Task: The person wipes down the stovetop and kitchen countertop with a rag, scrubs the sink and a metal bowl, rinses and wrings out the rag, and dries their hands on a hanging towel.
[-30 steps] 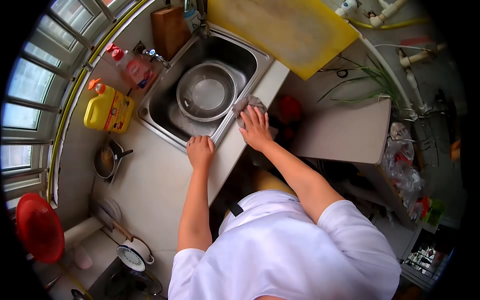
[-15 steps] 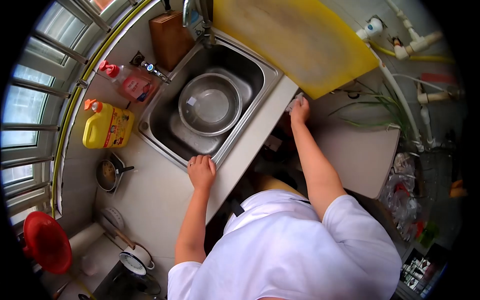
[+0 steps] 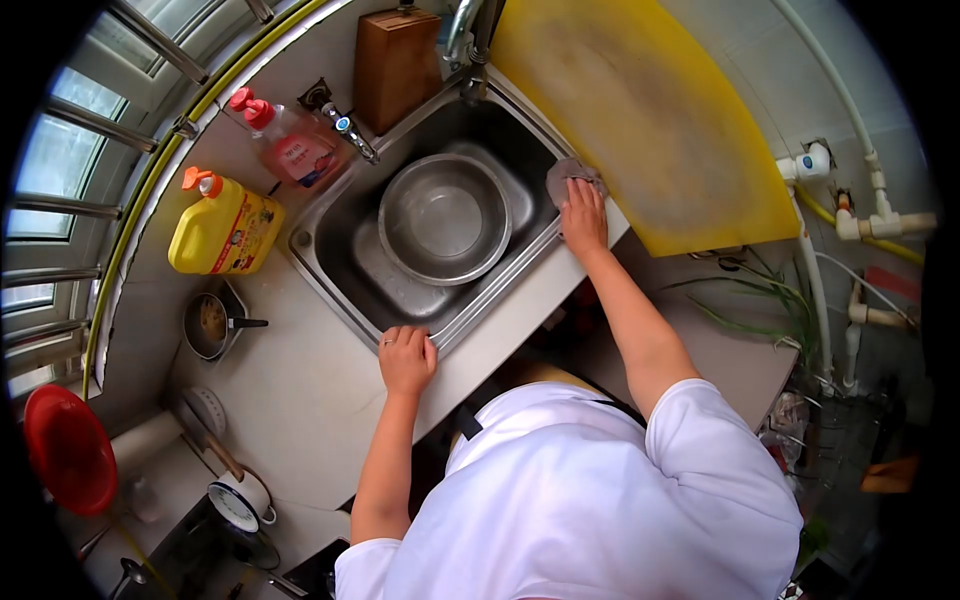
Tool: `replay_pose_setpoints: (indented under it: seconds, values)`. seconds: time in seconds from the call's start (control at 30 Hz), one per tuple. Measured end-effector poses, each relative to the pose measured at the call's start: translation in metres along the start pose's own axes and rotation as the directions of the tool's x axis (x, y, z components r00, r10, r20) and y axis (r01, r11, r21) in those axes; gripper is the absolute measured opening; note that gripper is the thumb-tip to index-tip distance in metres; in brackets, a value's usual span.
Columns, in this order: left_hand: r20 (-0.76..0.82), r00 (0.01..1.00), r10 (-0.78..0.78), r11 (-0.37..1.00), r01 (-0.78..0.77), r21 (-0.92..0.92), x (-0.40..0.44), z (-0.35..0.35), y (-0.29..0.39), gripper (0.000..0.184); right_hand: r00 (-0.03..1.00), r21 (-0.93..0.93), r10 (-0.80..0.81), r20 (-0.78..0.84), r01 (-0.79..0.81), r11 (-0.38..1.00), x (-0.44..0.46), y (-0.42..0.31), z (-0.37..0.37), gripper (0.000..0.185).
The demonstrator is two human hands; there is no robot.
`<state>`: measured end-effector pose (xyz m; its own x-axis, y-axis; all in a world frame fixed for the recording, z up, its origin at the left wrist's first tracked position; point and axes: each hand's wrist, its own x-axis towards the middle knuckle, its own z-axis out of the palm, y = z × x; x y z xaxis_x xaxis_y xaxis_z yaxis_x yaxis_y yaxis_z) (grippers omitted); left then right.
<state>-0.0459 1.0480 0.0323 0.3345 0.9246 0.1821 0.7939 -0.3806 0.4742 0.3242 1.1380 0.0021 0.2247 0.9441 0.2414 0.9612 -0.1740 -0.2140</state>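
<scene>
My left hand [image 3: 407, 360] rests on the near left rim of the steel sink [image 3: 350, 318], palm down, with its fingers laid over the edge. A ring shows on one finger. At the right corner of the sink, my right hand [image 3: 585, 213] presses a greyish cloth [image 3: 568, 175] against the rim, fingers over it. Part of the cloth spreads out past the fingertips towards the basin. Inside the sink sits a round metal bowl [image 3: 445, 215], which neither hand touches.
Behind the right hand leans a large yellow board [image 3: 650, 130]. A wooden block [image 3: 395, 70], a pink soap bottle [image 3: 295, 145] and a yellow detergent jug [image 3: 228, 228] line the wall. Left are a small pan [image 3: 207, 322], a white mug [image 3: 240, 498] and a red basin [image 3: 70, 448].
My right hand has brought the cloth from beyond the counter's outer edge onto the sink's right corner, and the cloth is more spread out. The left hand stays on the rim. The view has shifted.
</scene>
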Motion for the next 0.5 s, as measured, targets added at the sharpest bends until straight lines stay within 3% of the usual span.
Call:
replay_pose_setpoints:
  seconds: [0.1, 0.17, 0.27, 0.37, 0.5]
  values:
    - [0.003, 1.0, -0.022, 1.0, 0.023, -0.02, -0.002, -0.001, 0.002, 0.01, 0.996, -0.039, -0.021, 0.084, 0.024, 0.999, 0.015, 0.001, -0.001, 0.046]
    - [0.022, 1.0, -0.017, 1.0, 0.017, -0.023, 0.001, -0.004, 0.002, 0.011, 0.984, -0.054, -0.132, 0.117, 0.139, 0.989, 0.031, -0.002, 0.001, 0.047]
    - [0.019, 1.0, -0.018, 1.0, 0.019, -0.01, 0.002, -0.004, 0.002, 0.011, 0.984, -0.084, -0.143, 0.102, 0.152, 0.985, 0.034, -0.001, 0.008, 0.049]
    - [0.015, 1.0, -0.023, 1.0, 0.024, -0.02, 0.002, -0.003, 0.002, 0.011, 0.997, -0.113, -0.017, 0.082, 0.026, 0.993, 0.014, -0.009, -0.013, 0.051]
    - [0.009, 1.0, -0.013, 1.0, 0.013, -0.009, 0.003, -0.001, 0.002, 0.011, 0.99, -0.148, -0.029, 0.137, 0.049, 0.988, -0.003, -0.01, -0.038, 0.055]
